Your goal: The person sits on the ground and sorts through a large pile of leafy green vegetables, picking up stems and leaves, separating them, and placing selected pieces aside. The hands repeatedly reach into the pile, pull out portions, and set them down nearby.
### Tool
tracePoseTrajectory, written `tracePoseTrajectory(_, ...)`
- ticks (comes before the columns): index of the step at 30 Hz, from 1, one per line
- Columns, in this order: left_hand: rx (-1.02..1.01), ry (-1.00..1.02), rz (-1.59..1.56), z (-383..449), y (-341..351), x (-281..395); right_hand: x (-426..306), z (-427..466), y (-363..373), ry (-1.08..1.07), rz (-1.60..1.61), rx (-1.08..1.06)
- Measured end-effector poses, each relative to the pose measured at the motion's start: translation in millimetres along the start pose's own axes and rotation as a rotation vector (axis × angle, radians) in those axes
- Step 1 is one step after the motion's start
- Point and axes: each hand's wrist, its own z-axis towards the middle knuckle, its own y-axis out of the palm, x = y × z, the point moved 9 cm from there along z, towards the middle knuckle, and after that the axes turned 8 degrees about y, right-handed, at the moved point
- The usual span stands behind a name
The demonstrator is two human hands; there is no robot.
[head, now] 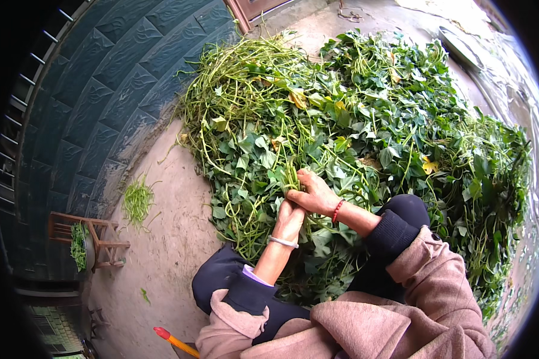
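Observation:
A big heap of leafy green vines (341, 116) spreads before me, with some yellow leaves in it. Over its near left part my two hands meet. Fingers of my right hand (315, 193), with a red beaded bracelet at the wrist, close around a small bunch of green stems (291, 176). My left hand (290, 221), which has a pale bangle at its wrist, touches the right one from below; its fingertips are hidden, and the lower ends of the bunch seem to lie in them.
A small pile of cut stems (138, 201) lies on the concrete floor (175, 179) at the left. Beyond it stands a wooden chair (103, 244) with a bowl of greens (78, 247). A dark tiled wall (117, 76) borders the floor. An orange stick with a red tip (175, 341) is near my left sleeve.

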Motion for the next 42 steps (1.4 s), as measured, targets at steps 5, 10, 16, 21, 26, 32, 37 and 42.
tracePoseTrajectory(5, 0.041, -0.100, 0.034, -2.0, -15.1, 7.2, -5.7, -1.9, 13.8, 0.182, 0.366, -0.227)
tracePoseTrajectory(10, 0.141, -0.213, -0.246, 6.2, -56.6, 39.9, -36.4, -7.9, -5.8, 0.145, 0.777, -0.350)
tracePoseTrajectory(16, 0.156, 0.006, -0.478, 14.2, -87.1, 91.6, -49.9, -3.8, -28.7, -0.079, 0.346, -0.177)
tracePoseTrajectory(21, 0.244, 0.049, -0.562, 16.7, -96.0, 95.0, -77.0, -13.9, -42.0, -0.370, 0.090, 0.051)
tracePoseTrajectory(26, 0.428, 0.070, -0.574, 15.7, -111.7, 79.8, -116.0, -39.3, -40.3, -0.717, -0.207, 0.217)
tracePoseTrajectory(32, 0.535, 0.150, -0.452, 14.4, -101.6, 61.8, -106.2, -41.9, 5.9, -0.638, -0.397, 0.218)
tracePoseTrajectory(37, 0.548, 0.189, -0.339, 11.1, -84.1, 71.1, -94.5, -36.0, 12.9, -0.599, -0.519, 0.288)
tracePoseTrajectory(42, 0.584, 0.220, -0.258, 9.9, -90.0, 66.2, -89.8, -36.3, 21.1, -0.579, -0.541, 0.203)
